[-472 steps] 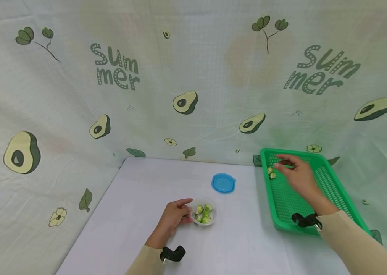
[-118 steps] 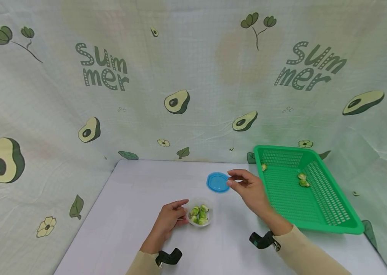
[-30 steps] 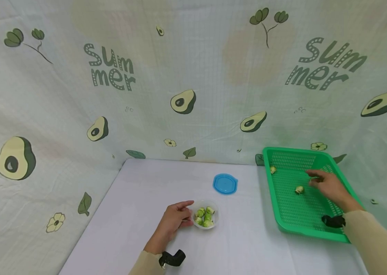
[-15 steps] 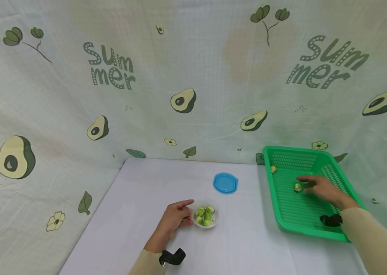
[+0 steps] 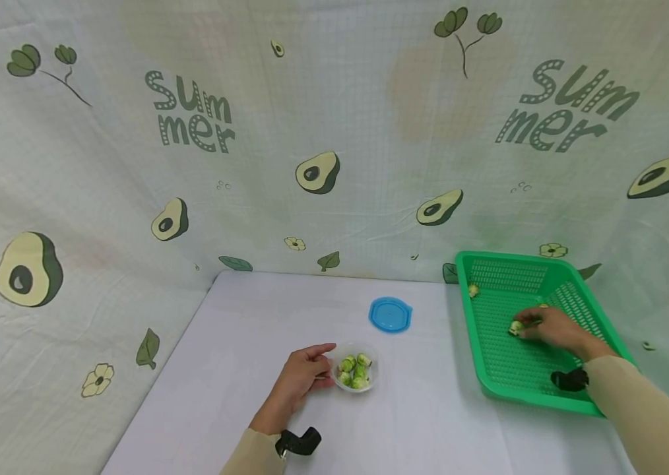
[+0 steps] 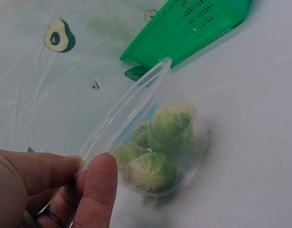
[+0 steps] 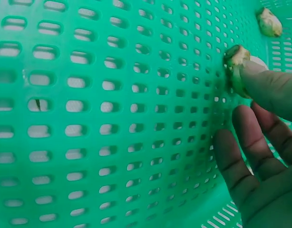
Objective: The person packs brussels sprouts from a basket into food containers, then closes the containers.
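Note:
My left hand (image 5: 301, 376) pinches the rim of a small clear plastic tub (image 6: 136, 107) between thumb and fingers. Several green Brussels sprouts (image 6: 170, 126) lie inside the tub, which stands on the white table. Over on the right, my right hand (image 5: 554, 330) is down inside a green perforated basket (image 5: 477, 356), with thumb and index finger pinching a Brussels sprout (image 7: 238, 66) close to the basket floor. Its other fingers are spread in the right wrist view. A second sprout (image 5: 474, 290) sits by the basket's left wall, and a third (image 5: 543, 305) peeks out behind the right hand.
A blue lid (image 5: 390, 315) lies flat on the white table (image 5: 263, 316), behind the tub and left of the basket. At the back hangs a pale cloth (image 5: 370, 119) printed with avocados and lettering, reaching the table's rear edge.
From near the blue lid, my right hand has moved right into the basket. Over the last second it came left and down and pinched a sprout. The left hand stays at the tub.

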`<state>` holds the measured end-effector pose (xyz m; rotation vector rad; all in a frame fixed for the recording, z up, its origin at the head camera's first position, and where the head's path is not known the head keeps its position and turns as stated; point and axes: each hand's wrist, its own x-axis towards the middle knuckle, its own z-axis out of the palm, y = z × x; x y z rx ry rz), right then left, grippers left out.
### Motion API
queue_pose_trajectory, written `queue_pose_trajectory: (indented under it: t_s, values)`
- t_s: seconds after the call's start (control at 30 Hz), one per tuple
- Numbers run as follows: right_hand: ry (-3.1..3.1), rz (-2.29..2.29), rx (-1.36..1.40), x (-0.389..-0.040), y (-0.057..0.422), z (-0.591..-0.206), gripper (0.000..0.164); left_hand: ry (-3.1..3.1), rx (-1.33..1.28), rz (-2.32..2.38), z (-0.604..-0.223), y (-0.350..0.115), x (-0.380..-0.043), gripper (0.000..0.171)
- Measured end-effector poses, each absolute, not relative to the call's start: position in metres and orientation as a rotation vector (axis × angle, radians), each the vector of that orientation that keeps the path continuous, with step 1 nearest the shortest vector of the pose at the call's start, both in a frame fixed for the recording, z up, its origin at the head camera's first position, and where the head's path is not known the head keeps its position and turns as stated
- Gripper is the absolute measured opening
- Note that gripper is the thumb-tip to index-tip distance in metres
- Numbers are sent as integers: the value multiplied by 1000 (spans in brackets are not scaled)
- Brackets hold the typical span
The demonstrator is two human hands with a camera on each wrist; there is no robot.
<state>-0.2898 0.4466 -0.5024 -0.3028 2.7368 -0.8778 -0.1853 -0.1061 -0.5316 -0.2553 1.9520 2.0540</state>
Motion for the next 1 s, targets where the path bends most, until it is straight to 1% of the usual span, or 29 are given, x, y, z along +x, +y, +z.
queue_pose_trajectory:
  t_s: [0.2, 0.43, 0.67, 1.0]
  values:
    - [2773, -858, -318, -289, 443, -500, 39, 1953, -261, 2051, -530, -106, -186, 45]
    - [2767, -966, -313, -287, 436, -498, 48, 1955, -259, 2048, -528, -106, -184, 45]
    - [2772, -1094, -261, -285, 429, -488, 50, 1953, -244, 2056, -530, -106, -184, 45]
    - [2805, -1145, -231, -281, 421, -477, 55, 1959, -247, 2050, -531, -106, -184, 45]
